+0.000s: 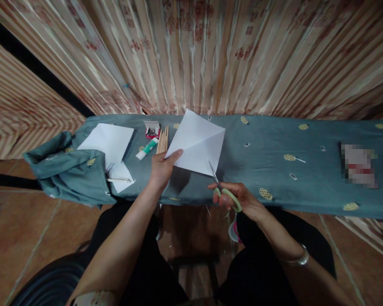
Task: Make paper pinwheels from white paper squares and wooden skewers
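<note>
Plainly, the weak spot is the white paper (pixel 196 138), which seems to be raised over the middle of the cloth-covered surface (pixel 274 170), towards its near edge. The left hand (pixel 162 169) has it clamped by one corner only, thumb on top, so the far side could sag or swing if pushed. The right hand (pixel 234 193) is closed around the handles of the scissors (pixel 230 194), whose blades lie across the paper's near edge; whether any paper sits between them I cannot tell. Should the sheet twist on that single pinch, a cut could wander off the crease — and a long stroke towards the left thumb would put skin at risk. Just beside the left hand, the wooden sticks (pixel 163 141) and the glue tube (pixel 147 148) lie loose; a knock from the wrist might roll them towards the surface's near edge.
</note>
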Motion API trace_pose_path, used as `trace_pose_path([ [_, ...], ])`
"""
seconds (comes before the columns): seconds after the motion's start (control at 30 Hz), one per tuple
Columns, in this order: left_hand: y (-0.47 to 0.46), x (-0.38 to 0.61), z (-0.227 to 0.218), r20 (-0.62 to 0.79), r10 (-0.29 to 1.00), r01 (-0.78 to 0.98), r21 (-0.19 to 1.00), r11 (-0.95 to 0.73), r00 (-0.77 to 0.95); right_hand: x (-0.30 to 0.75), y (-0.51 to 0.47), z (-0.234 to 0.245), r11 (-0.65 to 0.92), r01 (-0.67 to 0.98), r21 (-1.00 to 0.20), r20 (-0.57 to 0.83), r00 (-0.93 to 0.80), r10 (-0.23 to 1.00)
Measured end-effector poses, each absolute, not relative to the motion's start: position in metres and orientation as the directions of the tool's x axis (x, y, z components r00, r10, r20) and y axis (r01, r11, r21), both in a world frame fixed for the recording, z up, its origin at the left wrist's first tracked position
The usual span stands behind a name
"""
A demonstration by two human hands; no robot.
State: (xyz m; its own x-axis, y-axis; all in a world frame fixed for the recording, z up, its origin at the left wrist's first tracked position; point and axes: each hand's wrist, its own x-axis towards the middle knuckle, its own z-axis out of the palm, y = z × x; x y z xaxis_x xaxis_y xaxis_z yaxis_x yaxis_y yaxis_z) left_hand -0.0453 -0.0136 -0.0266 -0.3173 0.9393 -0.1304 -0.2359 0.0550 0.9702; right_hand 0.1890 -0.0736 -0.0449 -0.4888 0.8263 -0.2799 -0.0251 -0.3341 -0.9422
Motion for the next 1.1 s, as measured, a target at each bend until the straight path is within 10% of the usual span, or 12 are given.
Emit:
trace_pose_path([
  [1.1,-0.015,-0.048,-0.026,-0.107,0.938,-0.212,0.977,0.037,-0.330,0.188,-0.072,-0.034,-0.381,0.005,-0.925,-0.343,-0.447,0.826],
])
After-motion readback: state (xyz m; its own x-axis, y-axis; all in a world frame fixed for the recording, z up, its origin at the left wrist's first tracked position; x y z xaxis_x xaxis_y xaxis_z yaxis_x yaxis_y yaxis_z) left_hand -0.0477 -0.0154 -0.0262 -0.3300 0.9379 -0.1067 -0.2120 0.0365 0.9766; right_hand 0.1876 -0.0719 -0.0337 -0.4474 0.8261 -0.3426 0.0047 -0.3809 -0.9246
